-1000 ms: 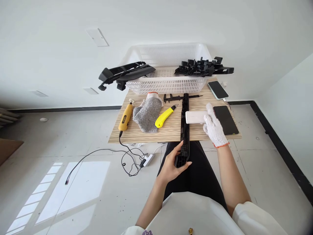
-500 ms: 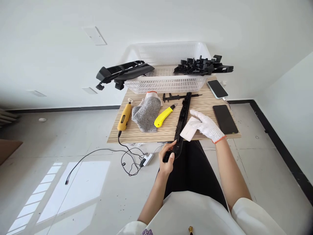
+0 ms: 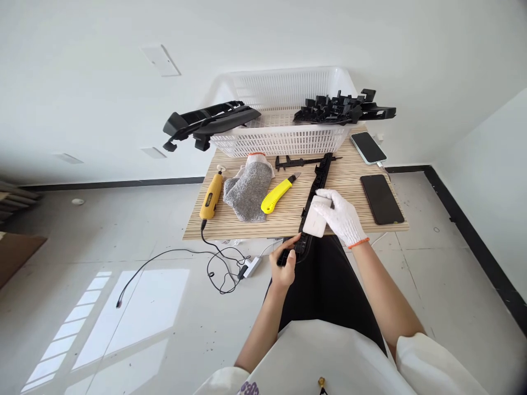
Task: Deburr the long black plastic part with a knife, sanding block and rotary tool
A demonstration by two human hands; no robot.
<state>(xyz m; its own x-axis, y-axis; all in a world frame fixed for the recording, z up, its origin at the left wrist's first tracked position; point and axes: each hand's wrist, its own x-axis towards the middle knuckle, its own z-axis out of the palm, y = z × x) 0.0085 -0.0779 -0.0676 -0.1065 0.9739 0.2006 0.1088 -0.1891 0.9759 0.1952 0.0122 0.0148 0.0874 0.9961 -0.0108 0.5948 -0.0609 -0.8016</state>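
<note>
Black strip (image 3: 317, 184): near end in the left hand (image 3: 281, 274), the rest running away up and to the right past those fingers. Bare left fingers are clamped round that end, thumb on the near side. Right hand (image 3: 342, 218), gloved, pinches the pale block (image 3: 316, 222); its fingers are together on it, just beyond and right of the left fingertips.

Delta vs a second ago: strip lies slanted instead of nearly straight ahead, and the block sits angled over its right edge rather than straight across. Gloved fingers are also closer in than half a second back. My read: left steadies the strip, right works the block along that edge. Contact between the two: can't confirm from here.

Surface: striped table (image 3: 346, 184). Yellow knife (image 3: 276, 197) left of the gloved fingers, grey cloth (image 3: 249, 192) past it, yellow power tool (image 3: 211, 196) furthest left. Caliper (image 3: 302, 162) beyond the fingers, by the strip's far end. Black phone (image 3: 382, 199) right of the glove, second phone (image 3: 368, 148) beyond.

Room: white basket (image 3: 284, 130) past everything, black parts (image 3: 329, 109) heaped on its right; cable (image 3: 214, 269) on the tiled floor (image 3: 185, 340), pale wall (image 3: 267, 33) behind.
</note>
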